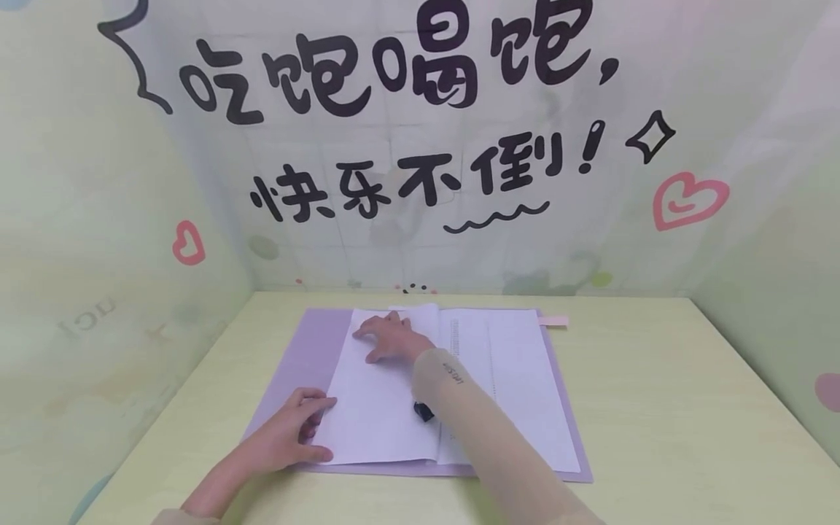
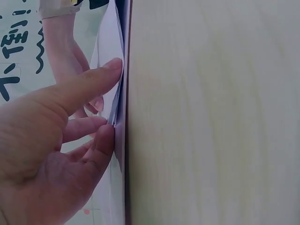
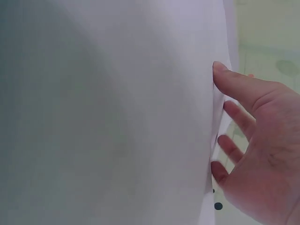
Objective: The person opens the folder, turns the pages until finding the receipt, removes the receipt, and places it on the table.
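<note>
Open notebook (image 1: 518,379) with lilac cover lies flat at the middle of the pale green table (image 1: 656,408). A pink tab (image 1: 553,321) pokes out at its far right corner.

Right hand (image 1: 392,337): fingers spread and nearly straight, palm down, pressing the white left-hand page (image 1: 374,415) near its far edge. The right wrist view shows the fingertips (image 3: 219,69) flat against the paper. The sleeved forearm crosses the book's middle; a small dark object (image 1: 423,412) sits under it, too hidden to identify.

Left hand (image 1: 295,436): at the near left corner of the same page, thumb and fingers (image 2: 108,70) pinching the sheet edge, seen edge-on in the left wrist view.

Backdrop (image 1: 394,109) with black lettering and pink hearts stands behind the table.
</note>
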`<action>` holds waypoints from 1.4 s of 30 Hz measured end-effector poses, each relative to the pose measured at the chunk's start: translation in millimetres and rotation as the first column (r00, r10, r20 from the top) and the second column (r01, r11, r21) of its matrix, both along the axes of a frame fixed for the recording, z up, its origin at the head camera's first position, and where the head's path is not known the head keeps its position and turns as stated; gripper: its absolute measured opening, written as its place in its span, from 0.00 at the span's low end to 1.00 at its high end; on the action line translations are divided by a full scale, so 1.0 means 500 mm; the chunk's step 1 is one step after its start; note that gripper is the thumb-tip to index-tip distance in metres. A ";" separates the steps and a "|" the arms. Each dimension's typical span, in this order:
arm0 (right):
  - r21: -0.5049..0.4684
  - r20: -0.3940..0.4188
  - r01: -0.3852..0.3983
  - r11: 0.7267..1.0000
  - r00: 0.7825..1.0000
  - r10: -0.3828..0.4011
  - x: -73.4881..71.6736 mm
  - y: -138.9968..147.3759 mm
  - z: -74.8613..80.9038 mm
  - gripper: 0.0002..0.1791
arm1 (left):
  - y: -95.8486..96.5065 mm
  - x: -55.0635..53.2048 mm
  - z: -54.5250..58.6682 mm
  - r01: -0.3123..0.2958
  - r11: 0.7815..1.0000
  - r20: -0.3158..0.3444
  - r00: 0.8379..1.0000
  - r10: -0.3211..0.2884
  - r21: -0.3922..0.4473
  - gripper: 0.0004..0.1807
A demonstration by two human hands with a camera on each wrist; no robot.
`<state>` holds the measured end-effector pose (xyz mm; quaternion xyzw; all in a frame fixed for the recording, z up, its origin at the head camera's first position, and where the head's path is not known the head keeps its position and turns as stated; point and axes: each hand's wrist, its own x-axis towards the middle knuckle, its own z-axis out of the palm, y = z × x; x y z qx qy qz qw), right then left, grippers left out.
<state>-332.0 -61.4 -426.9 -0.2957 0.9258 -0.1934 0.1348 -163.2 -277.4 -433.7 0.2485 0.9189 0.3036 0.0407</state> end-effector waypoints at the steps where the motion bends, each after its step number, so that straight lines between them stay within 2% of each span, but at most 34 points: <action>1: 0.025 -0.007 0.008 1.000 1.000 -0.007 0.002 -0.001 0.003 0.32 | 0.001 0.002 0.001 -0.007 1.000 0.001 1.000 0.007 -0.005 0.45; 4: 0.085 -0.024 0.010 0.996 1.000 -0.008 0.007 -0.001 0.011 0.31 | 0.005 0.004 0.003 -0.002 1.000 -0.020 1.000 0.001 -0.030 0.44; 8: 0.106 -0.007 0.010 0.994 1.000 -0.009 0.013 0.004 0.018 0.31 | 0.007 0.004 0.003 0.016 0.997 -0.056 0.998 -0.020 -0.070 0.43; 29: 0.114 -0.009 0.007 0.993 1.000 -0.005 0.020 0.007 0.023 0.32 | 0.009 0.000 0.008 0.034 0.999 -0.041 0.999 -0.036 -0.041 0.42; 42: 0.132 -0.026 -0.013 0.991 1.000 0.017 0.020 0.008 0.022 0.31 | 0.013 0.003 0.014 0.003 0.996 -0.041 0.999 -0.007 -0.094 0.41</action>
